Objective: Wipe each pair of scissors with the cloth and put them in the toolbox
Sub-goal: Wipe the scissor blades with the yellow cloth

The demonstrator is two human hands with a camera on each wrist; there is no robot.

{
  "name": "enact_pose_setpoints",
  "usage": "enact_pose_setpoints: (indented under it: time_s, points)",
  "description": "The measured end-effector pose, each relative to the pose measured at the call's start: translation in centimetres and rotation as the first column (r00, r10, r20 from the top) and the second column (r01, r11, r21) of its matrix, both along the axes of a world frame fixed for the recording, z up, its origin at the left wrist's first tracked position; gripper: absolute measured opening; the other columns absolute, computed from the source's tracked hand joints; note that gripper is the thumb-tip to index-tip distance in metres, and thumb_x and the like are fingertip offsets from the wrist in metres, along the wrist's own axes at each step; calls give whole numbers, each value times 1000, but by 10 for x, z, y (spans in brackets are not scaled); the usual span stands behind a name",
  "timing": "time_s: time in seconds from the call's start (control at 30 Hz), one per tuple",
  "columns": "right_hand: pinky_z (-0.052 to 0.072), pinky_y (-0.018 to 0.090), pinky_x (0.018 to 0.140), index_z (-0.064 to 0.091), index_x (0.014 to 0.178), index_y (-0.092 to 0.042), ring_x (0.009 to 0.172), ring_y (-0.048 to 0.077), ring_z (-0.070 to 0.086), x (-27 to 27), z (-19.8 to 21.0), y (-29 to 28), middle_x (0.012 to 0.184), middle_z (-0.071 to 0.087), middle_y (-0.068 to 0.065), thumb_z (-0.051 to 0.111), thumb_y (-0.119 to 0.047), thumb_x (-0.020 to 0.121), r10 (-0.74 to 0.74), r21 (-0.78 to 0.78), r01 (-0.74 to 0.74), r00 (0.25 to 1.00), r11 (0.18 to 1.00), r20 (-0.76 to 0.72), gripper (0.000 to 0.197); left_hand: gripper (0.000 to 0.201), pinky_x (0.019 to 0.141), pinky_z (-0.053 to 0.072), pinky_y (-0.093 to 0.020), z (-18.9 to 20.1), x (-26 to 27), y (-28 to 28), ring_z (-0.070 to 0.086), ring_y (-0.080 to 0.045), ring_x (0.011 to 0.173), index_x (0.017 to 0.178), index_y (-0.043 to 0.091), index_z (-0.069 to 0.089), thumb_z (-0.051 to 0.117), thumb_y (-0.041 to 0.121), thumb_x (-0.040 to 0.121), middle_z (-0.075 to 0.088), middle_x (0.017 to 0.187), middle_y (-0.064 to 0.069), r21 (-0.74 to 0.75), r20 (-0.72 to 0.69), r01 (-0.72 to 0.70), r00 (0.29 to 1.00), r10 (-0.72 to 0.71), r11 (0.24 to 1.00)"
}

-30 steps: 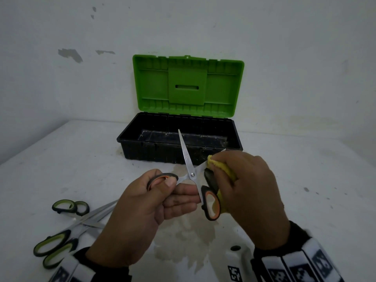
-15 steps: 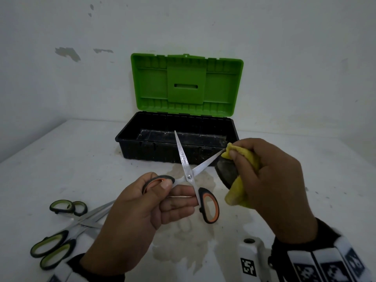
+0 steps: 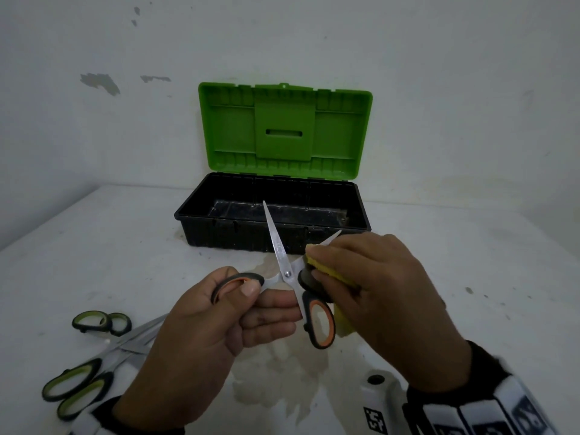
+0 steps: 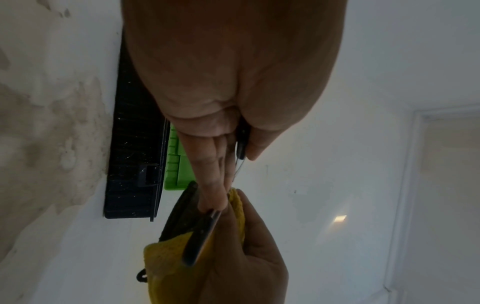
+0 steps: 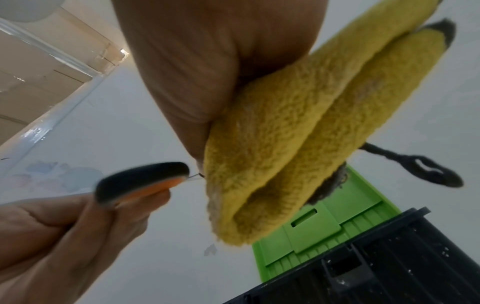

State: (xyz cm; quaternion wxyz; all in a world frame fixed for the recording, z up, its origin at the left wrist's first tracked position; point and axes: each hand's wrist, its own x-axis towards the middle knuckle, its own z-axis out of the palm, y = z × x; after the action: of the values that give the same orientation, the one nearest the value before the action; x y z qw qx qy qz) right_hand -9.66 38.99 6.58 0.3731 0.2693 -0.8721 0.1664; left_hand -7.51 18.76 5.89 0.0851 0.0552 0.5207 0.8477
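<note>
Orange-and-black-handled steel scissors (image 3: 290,277) at frame centre, blades spread, left hand (image 3: 201,334) pinching one handle loop, right hand (image 3: 376,296) clamping folded yellow terry cloth (image 3: 326,271) around one blade, open black toolbox with green lid (image 3: 276,215) behind, green-handled scissors (image 3: 91,350) lower left.

Yellow cloth (image 3: 326,271), orange-and-black scissors (image 3: 317,321) — black toolbox (image 3: 219,233) with green lid (image 3: 284,130).
</note>
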Motion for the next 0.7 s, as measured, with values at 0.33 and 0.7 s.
enact_pose_setpoints:
  time_s: [0.33,0.7]
  points:
    - [44,28,80,74,107,-15,86,13,57,1,0,7,94,72,0,59,-24,88,-23,-17,23,1000,1000,-14,26,23,55,62,-39,2,-1,0,73,-45,74,93,-3,50,51,13,76,70,86,-36,-21,11,12,1000,-11,1000]
    - [52,26,84,76,101,-26,84,3,66,-3,19,41,81,72,-13,70,-13,86,-132,-402,187,978,896,161,20,21,57,62,-38,2,-3,-5,73,-45,77,90,-2,52,54,15,76,71,87,-34,-43,15,-41,999,42,998]
